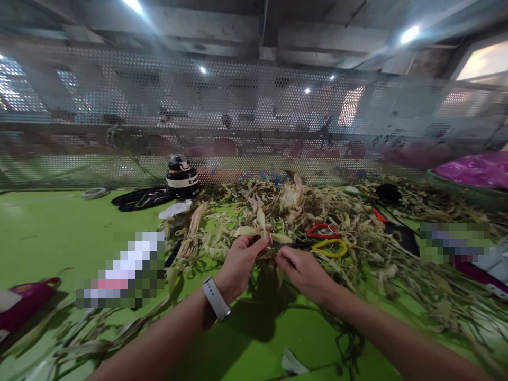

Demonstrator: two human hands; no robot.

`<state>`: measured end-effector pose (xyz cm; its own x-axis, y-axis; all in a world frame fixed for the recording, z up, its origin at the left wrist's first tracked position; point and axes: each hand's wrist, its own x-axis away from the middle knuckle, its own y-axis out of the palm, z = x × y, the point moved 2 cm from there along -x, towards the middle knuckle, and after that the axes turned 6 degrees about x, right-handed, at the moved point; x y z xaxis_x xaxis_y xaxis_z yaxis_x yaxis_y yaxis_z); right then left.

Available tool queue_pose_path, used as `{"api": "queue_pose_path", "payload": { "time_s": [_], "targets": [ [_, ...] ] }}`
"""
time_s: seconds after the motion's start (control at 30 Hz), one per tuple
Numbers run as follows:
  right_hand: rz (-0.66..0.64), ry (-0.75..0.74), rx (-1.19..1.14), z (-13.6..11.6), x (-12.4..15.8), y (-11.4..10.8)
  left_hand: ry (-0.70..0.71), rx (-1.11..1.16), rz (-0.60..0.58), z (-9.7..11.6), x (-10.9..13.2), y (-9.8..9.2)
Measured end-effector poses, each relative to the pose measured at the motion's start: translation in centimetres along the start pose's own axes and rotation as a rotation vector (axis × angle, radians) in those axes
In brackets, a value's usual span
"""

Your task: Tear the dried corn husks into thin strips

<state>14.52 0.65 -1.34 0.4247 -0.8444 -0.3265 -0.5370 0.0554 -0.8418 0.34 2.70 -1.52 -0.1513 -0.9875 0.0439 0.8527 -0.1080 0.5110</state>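
Observation:
My left hand [242, 263], with a pale watch strap [216, 299] on its wrist, is closed in a pinch. Between its thumb and fingers is a small dried-husk flower [261, 219] whose pale, leaf-like strips spread outward. Just below and to the right, the fingers of my right hand [298, 269] are pinched together by the flower's lower end; what they grip there is hidden. Beyond my hands spreads a heap of dried husks [254, 203]. A red loop handle [323, 231] and a yellow loop handle [331, 248], apparently of scissors, lie right of my fingers.
A black bottle with a white band [182, 177] stands at the back left, beside a coiled black strap [138, 198]. White tissue [175, 209] lies nearby. A perforated metal screen [246, 116] borders the green table [47, 227]. Pink plastic [476, 170] fills a basin at right.

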Motion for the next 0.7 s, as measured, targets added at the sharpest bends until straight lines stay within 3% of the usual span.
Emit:
{"api": "queue_pose_path", "payload": {
  "time_s": [0.13,0.27,0.37,0.47,0.7],
  "targets": [
    [0.233,-0.138,0.190,-0.2,0.1,-1.3,0.034,-0.219,-0.037,0.3,-0.2,-0.4],
    [0.379,-0.161,0.087,0.2,-0.3,-2.8,-0.006,-0.276,-0.199,0.8,0.2,0.4],
    [0.300,-0.002,-0.085,0.9,-0.6,-2.7,-0.061,-0.284,-0.252,1.1,0.7,1.0],
    [0.179,0.150,-0.270,1.4,-0.6,-1.8,-0.068,-0.246,-0.197,1.1,1.0,1.0],
    [0.086,0.233,-0.626,1.0,-0.4,-0.5,-0.027,-0.232,-0.182,0.2,0.8,0.4]
  ]
}}
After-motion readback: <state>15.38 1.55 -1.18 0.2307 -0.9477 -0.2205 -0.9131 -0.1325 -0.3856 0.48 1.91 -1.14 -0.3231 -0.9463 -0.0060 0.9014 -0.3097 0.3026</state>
